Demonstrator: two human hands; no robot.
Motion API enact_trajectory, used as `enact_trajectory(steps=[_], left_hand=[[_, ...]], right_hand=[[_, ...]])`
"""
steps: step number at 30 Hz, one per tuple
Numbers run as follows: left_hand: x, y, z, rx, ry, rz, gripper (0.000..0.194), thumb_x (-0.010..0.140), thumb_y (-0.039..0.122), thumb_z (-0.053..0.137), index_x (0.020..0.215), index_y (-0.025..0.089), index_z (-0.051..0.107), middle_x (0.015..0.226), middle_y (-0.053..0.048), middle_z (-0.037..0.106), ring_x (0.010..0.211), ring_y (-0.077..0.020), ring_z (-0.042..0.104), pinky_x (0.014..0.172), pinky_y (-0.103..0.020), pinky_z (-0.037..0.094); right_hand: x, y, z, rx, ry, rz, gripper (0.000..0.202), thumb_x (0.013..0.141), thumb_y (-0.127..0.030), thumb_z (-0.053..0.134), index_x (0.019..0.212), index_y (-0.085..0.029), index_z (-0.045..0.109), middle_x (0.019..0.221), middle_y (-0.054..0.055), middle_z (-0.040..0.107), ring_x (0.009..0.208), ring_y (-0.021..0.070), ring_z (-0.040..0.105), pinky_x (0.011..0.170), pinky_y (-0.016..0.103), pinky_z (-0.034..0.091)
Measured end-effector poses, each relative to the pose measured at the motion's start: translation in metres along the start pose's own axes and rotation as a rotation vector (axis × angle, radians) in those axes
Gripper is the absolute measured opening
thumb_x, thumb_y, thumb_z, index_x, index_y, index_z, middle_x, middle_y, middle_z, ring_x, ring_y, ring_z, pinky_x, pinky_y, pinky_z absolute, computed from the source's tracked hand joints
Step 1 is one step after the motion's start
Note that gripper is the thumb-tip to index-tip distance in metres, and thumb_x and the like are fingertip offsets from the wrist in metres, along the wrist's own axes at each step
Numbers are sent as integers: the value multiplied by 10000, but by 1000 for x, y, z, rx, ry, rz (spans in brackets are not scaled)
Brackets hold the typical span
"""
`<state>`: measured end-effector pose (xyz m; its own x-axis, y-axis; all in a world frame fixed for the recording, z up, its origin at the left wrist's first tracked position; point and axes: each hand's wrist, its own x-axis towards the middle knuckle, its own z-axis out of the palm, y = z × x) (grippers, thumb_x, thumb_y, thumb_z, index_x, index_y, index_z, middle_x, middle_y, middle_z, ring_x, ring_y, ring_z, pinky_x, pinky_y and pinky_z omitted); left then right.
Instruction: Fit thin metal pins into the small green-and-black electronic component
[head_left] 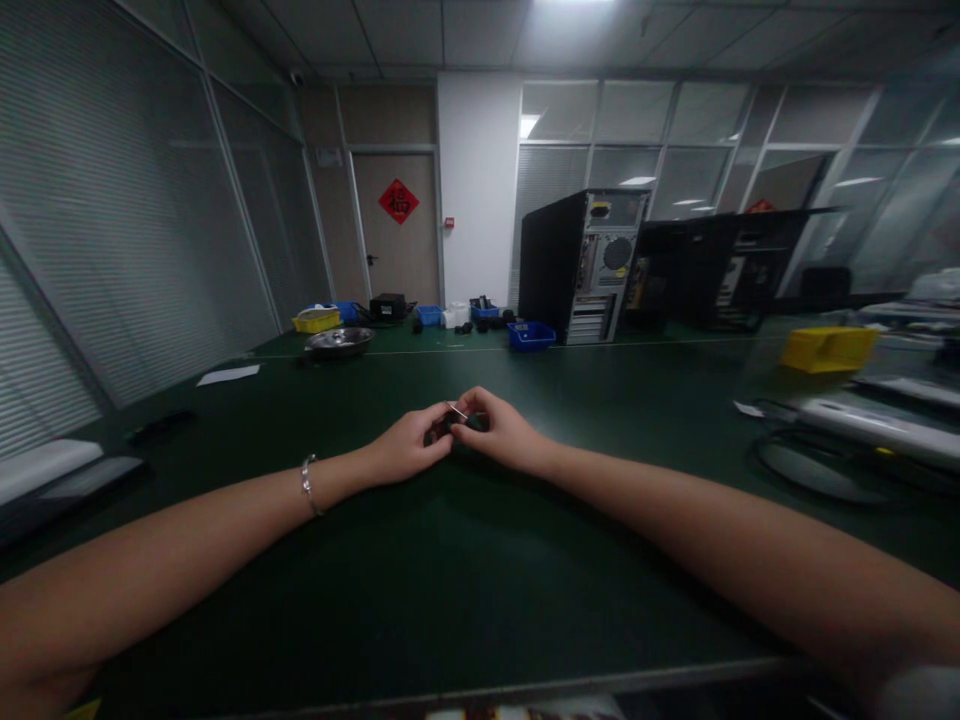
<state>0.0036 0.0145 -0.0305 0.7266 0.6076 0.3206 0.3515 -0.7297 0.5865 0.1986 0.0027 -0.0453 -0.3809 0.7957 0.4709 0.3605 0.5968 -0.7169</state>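
Note:
My left hand (412, 442) and my right hand (496, 428) meet over the middle of the green table (450, 580). Between their fingertips is a small, thin, light-coloured piece (457, 411), too small to name. The fingers of both hands are curled in around it, and the thumbs sit close together. Whether one hand alone bears the piece cannot be made out. A silver bracelet (307, 484) is on the left wrist.
Toward the back stand a metal bowl (340, 341), a blue bin (531, 335) and a black computer tower (581, 265). At the right are a yellow bin (829, 349) and cables (817, 480). A white paper (229, 375) lies at the left.

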Motion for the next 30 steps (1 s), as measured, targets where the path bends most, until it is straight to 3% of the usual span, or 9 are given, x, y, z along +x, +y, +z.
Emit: enact_trajectory(steps=[12, 24, 30], left_hand=[[3, -5, -1, -172, -45, -39, 334, 871, 288, 532, 1175, 150, 523, 942, -50, 605, 806, -183, 567, 701, -282, 449], [2, -1, -2, -146, -28, -55, 322, 855, 260, 519, 1155, 148, 553, 923, -51, 621, 778, -180, 572, 688, -278, 455], [3, -2, 1, -173, 8, -69, 332, 825, 257, 543, 1140, 154, 564, 885, -42, 625, 764, -175, 576, 671, -274, 459]], right_hand=[[1, 2, -4, 72, -21, 31, 201, 806, -216, 609, 990, -166, 546, 977, 46, 606, 912, 175, 583, 803, 322, 474], [0, -3, -5, 47, -46, 45, 231, 812, -249, 626, 1016, -163, 558, 973, 46, 618, 886, 173, 594, 789, 320, 481], [0, -9, -5, 166, -83, 117, 190, 836, -231, 585, 1007, -163, 539, 888, 26, 623, 733, 139, 596, 645, 264, 478]])
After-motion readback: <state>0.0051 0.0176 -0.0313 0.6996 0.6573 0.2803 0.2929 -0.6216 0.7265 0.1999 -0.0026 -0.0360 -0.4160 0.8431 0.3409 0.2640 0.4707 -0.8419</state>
